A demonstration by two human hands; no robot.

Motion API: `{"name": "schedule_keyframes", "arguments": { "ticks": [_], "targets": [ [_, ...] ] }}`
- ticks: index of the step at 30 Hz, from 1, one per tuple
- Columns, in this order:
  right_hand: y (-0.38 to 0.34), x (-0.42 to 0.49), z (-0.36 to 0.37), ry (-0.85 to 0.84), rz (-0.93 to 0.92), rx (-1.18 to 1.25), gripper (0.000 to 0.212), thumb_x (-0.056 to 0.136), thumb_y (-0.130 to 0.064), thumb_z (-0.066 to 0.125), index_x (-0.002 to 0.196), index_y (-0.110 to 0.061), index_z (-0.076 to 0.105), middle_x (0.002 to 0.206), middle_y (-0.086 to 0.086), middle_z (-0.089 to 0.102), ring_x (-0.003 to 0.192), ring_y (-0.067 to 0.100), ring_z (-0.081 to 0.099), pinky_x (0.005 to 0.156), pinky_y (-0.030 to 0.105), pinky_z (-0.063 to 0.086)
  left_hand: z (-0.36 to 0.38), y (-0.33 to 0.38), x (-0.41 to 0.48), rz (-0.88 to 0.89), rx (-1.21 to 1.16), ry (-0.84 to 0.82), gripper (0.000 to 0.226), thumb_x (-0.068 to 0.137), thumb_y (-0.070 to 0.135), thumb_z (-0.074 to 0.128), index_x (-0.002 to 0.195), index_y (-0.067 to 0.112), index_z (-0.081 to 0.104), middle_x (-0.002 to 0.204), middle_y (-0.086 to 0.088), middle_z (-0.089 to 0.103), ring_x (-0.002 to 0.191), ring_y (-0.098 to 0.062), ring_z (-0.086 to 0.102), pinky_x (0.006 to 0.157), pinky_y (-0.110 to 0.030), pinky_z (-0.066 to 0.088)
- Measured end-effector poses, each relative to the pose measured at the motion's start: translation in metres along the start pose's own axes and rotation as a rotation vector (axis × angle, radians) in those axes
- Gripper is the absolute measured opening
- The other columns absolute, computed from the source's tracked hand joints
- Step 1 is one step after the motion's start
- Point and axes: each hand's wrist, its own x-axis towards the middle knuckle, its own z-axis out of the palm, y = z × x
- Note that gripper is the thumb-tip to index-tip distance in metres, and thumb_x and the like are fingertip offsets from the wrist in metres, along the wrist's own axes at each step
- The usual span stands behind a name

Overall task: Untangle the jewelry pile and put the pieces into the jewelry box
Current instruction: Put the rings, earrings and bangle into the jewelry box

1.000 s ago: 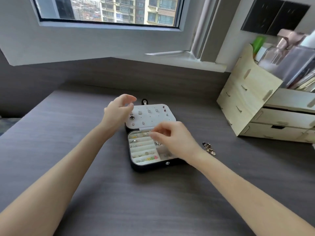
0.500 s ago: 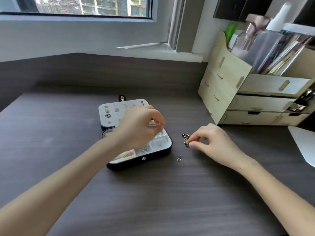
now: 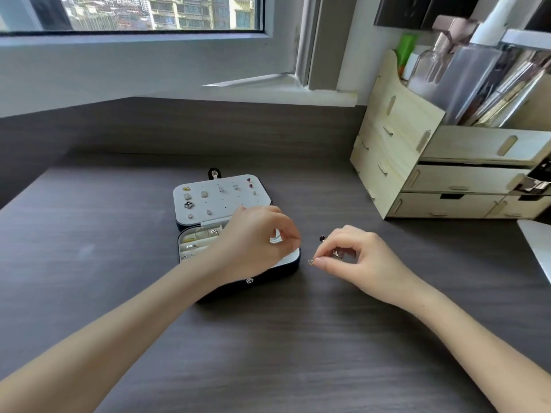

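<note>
The task looks mostly done. The open jewelry box [image 3: 268, 277] at the centre of the desk [image 3: 119, 234] already carries studs and rings. At its 3 o'clock a small jewelry pile [image 3: 336, 252] remains under the right hand [image 3: 357, 257], which pinches a small piece [image 3: 311, 261]. The left hand [image 3: 253, 242] curls over the tray, and I cannot tell whether it holds anything.

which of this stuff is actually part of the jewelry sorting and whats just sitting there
Part of the job:
jewelry box, open
jewelry pile under the right hand
small gold piece pinched at that hand's fingertips
left hand over the box

Just lying about:
wooden organizer
bottles standing in it
white object at the right edge
</note>
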Motion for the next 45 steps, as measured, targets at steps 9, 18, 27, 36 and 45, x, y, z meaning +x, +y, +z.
{"name": "schedule_keyframes", "arguments": {
  "ticks": [9,18,27,36,45],
  "targets": [
    [-0.03,0.013,0.002,0.05,0.147,0.474,0.006,0.082,-0.006,0.07,0.076,-0.004,0.068,0.069,0.002,0.067,0.063,0.006,0.057,0.06,0.014,0.042,0.0,0.008,-0.01,0.006,-0.279,0.07,0.009,0.085,0.021,0.069,0.077,0.017,0.07,0.068,0.013,0.058,0.066,-0.003,0.052,0.06,-0.012,0.034],
    [-0.048,0.035,0.049,0.246,-0.032,0.301,0.01,0.084,-0.011,0.069,0.074,-0.014,0.069,0.068,-0.001,0.067,0.064,0.012,0.062,0.06,0.026,0.051,-0.026,-0.007,-0.022,-0.529,-0.901,0.076,0.01,0.079,0.001,0.066,0.07,0.003,0.066,0.059,0.0,0.059,0.057,-0.008,0.051,0.063,-0.024,0.034],
    [-0.057,0.055,0.073,0.143,-0.122,0.213,0.009,0.086,-0.007,0.065,0.083,-0.014,0.067,0.073,-0.012,0.066,0.069,0.003,0.063,0.068,0.02,0.051,-0.045,-0.029,-0.041,-0.653,-0.998,0.089,0.017,0.084,-0.004,0.058,0.07,0.005,0.065,0.061,-0.003,0.056,0.056,-0.01,0.047,0.054,-0.019,0.034],
    [-0.069,0.066,0.076,0.088,-0.044,0.377,0.014,0.087,-0.007,0.063,0.081,-0.019,0.064,0.07,-0.012,0.065,0.065,0.004,0.06,0.066,0.019,0.05,-0.053,-0.035,-0.045,-0.624,-1.337,-0.044,0.02,0.091,0.007,0.053,0.075,0.002,0.065,0.063,-0.003,0.053,0.057,-0.009,0.043,0.047,-0.016,0.036],
    [-0.074,0.072,0.074,0.08,0.126,0.524,0.006,0.087,0.005,0.057,0.083,0.0,0.058,0.067,0.007,0.062,0.057,0.011,0.057,0.057,0.022,0.048,-0.054,-0.048,-0.054,-0.594,-1.077,0.029,0.019,0.089,0.008,0.059,0.071,0.009,0.061,0.066,0.001,0.051,0.061,-0.009,0.042,0.054,-0.018,0.034]
  ]
}}
